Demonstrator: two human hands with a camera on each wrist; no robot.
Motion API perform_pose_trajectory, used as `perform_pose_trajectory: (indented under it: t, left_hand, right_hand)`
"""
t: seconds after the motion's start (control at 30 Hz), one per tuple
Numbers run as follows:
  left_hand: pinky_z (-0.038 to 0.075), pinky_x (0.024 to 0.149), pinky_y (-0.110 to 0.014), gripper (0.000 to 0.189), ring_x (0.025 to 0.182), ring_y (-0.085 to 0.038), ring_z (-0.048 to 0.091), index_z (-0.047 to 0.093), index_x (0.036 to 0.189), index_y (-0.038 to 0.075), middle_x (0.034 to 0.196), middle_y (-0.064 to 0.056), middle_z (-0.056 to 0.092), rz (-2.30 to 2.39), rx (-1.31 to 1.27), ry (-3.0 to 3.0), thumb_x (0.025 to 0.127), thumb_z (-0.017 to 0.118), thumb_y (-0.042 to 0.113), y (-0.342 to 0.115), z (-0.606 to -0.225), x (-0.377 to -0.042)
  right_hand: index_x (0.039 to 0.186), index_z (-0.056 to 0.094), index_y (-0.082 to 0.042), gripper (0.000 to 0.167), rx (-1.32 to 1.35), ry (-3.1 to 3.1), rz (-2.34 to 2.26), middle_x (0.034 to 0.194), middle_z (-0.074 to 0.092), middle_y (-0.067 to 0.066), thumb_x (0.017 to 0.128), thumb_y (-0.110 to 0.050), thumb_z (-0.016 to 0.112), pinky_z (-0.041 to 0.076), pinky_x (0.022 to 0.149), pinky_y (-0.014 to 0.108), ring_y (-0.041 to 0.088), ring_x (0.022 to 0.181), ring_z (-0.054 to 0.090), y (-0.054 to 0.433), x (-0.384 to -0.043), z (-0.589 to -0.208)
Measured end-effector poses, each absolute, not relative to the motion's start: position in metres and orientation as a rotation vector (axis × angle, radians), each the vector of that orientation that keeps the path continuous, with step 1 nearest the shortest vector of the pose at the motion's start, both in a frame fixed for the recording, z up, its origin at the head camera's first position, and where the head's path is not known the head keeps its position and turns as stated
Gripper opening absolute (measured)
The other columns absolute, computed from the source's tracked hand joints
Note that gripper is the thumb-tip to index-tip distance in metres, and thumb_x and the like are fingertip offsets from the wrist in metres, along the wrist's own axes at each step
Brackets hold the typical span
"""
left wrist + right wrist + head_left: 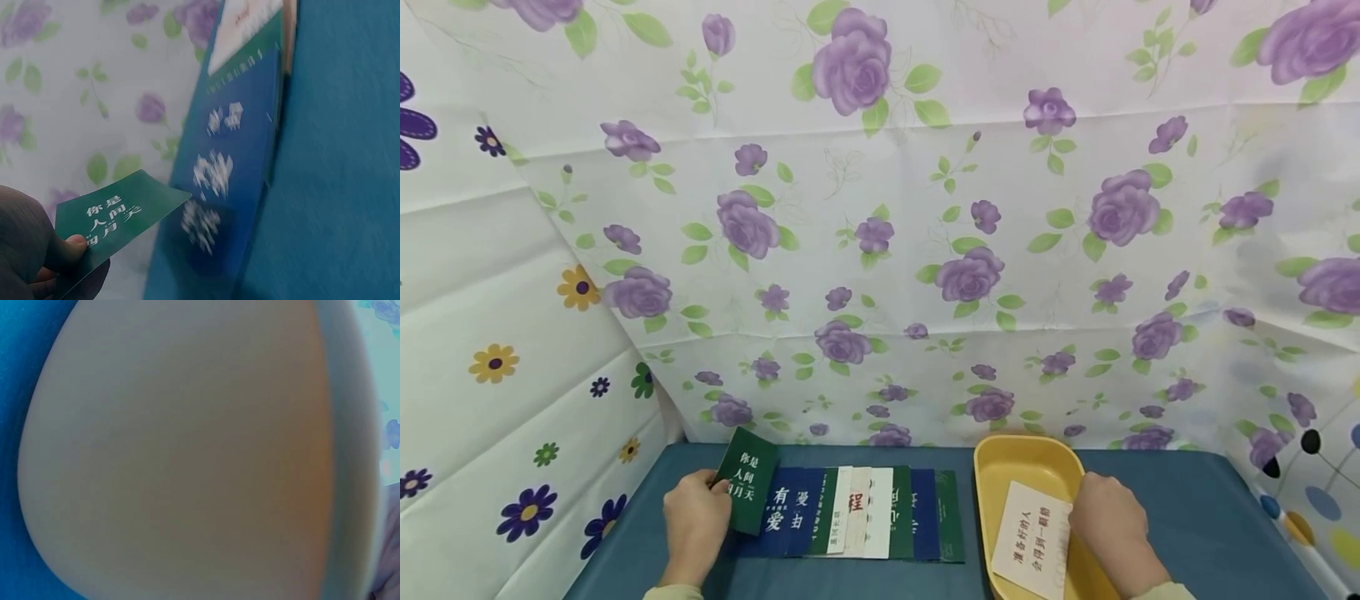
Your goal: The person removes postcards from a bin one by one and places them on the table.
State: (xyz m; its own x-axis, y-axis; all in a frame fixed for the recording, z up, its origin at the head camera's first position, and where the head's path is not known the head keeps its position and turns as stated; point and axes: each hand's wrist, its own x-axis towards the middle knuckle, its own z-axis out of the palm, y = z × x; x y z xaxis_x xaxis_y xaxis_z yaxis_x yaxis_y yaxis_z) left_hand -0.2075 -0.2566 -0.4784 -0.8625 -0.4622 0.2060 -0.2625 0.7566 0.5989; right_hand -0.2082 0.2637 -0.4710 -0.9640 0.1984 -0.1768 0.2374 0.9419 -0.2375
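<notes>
My left hand (694, 521) pinches a dark green card (752, 479) with white lettering between thumb and fingers. The card is tilted and partly covers the left end of a row of overlapping cards (797, 517), where a blue card (215, 169) lies. My right hand (1108, 521) is curled over the right side of a yellow tray (1030, 450). It grips the right edge of a white card (1030, 542) with dark lettering; those fingertips are hidden. The tray's outer wall (175, 450) fills most of the right wrist view.
The row runs along the back of a blue-green tabletop (865, 579) and ends with a green card (951, 517) left of the tray. Behind the table hangs a white cloth (910, 192) with purple flowers. Another flowered cloth (535, 433) borders the left side.
</notes>
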Motion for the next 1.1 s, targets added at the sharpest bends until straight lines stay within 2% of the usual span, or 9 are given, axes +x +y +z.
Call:
perform_pose_trajectory:
  t: [0.2,0.43,0.57,0.77,0.87,0.93,1.1]
  left_hand:
    - [0.048,0.05,-0.036,0.023,0.076,-0.033,0.065,0.068,0.103,-0.005,0.097,-0.025,0.068,-0.901,0.613,-2.716,0.086,0.061,0.008,-0.271,-0.489,-0.207]
    - [0.047,0.049,-0.037,0.02,0.075,-0.036,0.065,0.069,0.098,-0.005,0.095,-0.027,0.067,-0.885,0.649,-2.766,0.084,0.065,0.008,-0.275,-0.505,-0.208]
    - [0.048,0.05,-0.038,0.024,0.074,-0.034,0.065,0.067,0.102,-0.007,0.095,-0.028,0.066,-0.86,0.695,-2.808,0.084,0.064,0.008,-0.276,-0.514,-0.211]
    - [0.05,0.056,-0.044,0.029,0.079,-0.039,0.064,0.065,0.107,-0.009,0.1,-0.031,0.064,-0.811,0.751,-2.863,0.083,0.064,0.007,-0.275,-0.519,-0.212]
    - [0.049,0.054,-0.043,0.028,0.073,-0.036,0.065,0.065,0.106,-0.009,0.096,-0.029,0.066,-0.798,0.75,-2.861,0.083,0.063,0.007,-0.274,-0.52,-0.212]
    - [0.047,0.051,-0.042,0.026,0.069,-0.033,0.064,0.066,0.104,-0.009,0.091,-0.028,0.067,-0.784,0.75,-2.857,0.082,0.062,0.006,-0.274,-0.52,-0.212]
    - [0.044,0.048,-0.041,0.01,0.06,-0.03,0.062,0.066,0.078,-0.004,0.071,-0.021,0.066,-0.733,0.723,-2.829,0.079,0.06,0.004,-0.271,-0.52,-0.211]
  right_hand:
    - [0.098,0.062,0.009,0.022,0.332,2.936,-0.385,0.078,0.064,0.02,0.081,-0.005,0.059,0.044,0.045,0.044,0.035,0.065,0.062,0.265,-0.209,-0.472]
    - [0.099,0.062,0.009,0.024,0.32,2.942,-0.38,0.078,0.064,0.019,0.08,-0.006,0.061,0.045,0.045,0.045,0.034,0.064,0.062,0.264,-0.209,-0.475]
    - [0.098,0.062,0.009,0.023,0.328,2.953,-0.369,0.078,0.064,0.02,0.081,-0.006,0.06,0.045,0.045,0.045,0.036,0.064,0.062,0.263,-0.209,-0.474]
    - [0.097,0.062,0.009,0.022,0.332,2.949,-0.361,0.077,0.064,0.02,0.081,-0.006,0.06,0.044,0.044,0.045,0.036,0.064,0.062,0.263,-0.209,-0.474]
    - [0.098,0.062,0.009,0.022,0.333,2.945,-0.363,0.077,0.064,0.02,0.081,-0.006,0.059,0.044,0.044,0.044,0.035,0.064,0.062,0.263,-0.209,-0.474]
    - [0.098,0.062,0.009,0.022,0.331,2.94,-0.364,0.076,0.064,0.02,0.082,-0.006,0.06,0.044,0.044,0.044,0.035,0.063,0.062,0.263,-0.209,-0.473]
    - [0.097,0.062,0.009,0.022,0.328,2.947,-0.361,0.076,0.064,0.02,0.082,-0.006,0.06,0.044,0.043,0.043,0.035,0.062,0.062,0.263,-0.208,-0.472]
